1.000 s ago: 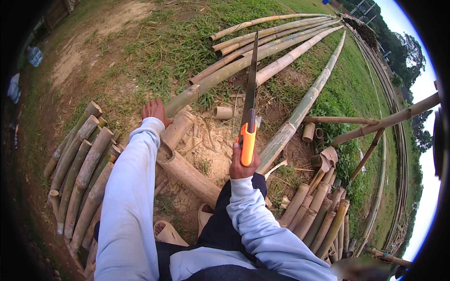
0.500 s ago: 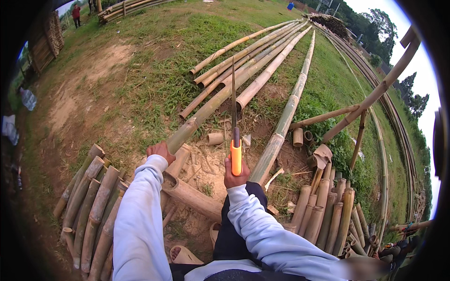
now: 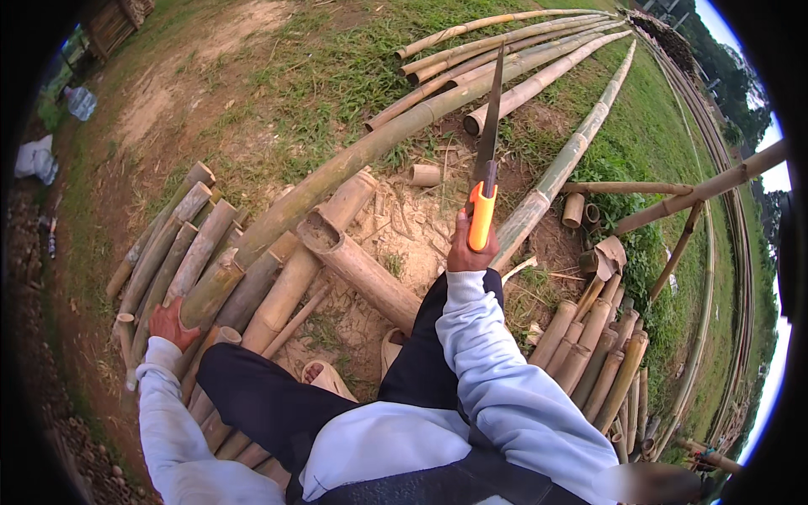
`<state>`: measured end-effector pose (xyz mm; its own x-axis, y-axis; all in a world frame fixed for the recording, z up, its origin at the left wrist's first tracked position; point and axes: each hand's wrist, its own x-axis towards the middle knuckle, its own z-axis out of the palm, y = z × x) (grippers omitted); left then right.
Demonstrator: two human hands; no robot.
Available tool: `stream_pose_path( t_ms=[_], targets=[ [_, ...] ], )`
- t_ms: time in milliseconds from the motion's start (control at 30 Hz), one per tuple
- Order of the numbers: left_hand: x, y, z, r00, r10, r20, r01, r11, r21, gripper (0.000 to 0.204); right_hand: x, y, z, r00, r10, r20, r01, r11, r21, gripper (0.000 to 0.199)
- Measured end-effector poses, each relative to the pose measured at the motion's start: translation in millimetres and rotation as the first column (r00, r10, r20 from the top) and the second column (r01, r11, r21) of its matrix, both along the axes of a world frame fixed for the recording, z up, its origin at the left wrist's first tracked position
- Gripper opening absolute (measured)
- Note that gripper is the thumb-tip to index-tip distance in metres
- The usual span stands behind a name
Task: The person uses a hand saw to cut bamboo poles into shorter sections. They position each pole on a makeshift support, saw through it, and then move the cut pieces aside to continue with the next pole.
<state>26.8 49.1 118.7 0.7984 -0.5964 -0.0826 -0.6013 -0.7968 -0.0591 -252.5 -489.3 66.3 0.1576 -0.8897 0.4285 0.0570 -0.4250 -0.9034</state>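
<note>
Head view: a person sits on cut bamboo on bare sandy ground with grass beyond.
Right hand: the right hand is wrapped tight round the orange handle of a hand saw, near the scene's centre.
Saw: its dark blade points up and away, held above the ground, touching no bamboo.
Left hand: the left hand, at near left, curls its fingers over the end of a short bamboo piece in the left stack.
Thick bamboo section: a hollow-ended piece lies slantwise between the hands, its open end toward the far left; what is inside cannot be told.
Long poles: a bundle runs away to the far right.
Right stack: short cut lengths lie near right of the legs.
Small offcuts: open hollow stubs sit right of the saw.
</note>
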Motion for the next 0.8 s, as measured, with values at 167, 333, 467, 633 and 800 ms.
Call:
stream_pose_path(
  t_ms=[167,333,467,633,800],
  targets=[
    [-19,131,7,0.953,0.264,-0.151,-0.236,0.955,0.182,0.080,-16,2,16,0.998,0.065,-0.006,-0.065,0.997,0.028,0.005],
    [-65,207,-46,0.937,0.346,0.034,-0.340,0.890,0.302,0.085,-23,-2,7,0.991,0.108,-0.075,-0.107,0.994,0.014,0.007],
    [-105,117,-53,0.931,0.311,0.190,-0.293,0.949,-0.119,0.065,-18,3,13,0.987,0.092,-0.128,-0.090,0.996,0.024,0.012],
    [-155,63,-167,0.979,0.071,0.191,-0.019,0.965,-0.263,0.032,-7,9,12,0.970,0.165,-0.179,-0.165,0.986,0.012,0.014],
    [-205,54,-227,0.991,0.107,0.082,-0.086,0.971,-0.223,0.033,-3,15,11,0.958,0.226,-0.177,-0.226,0.974,0.022,0.019]
  ],
)
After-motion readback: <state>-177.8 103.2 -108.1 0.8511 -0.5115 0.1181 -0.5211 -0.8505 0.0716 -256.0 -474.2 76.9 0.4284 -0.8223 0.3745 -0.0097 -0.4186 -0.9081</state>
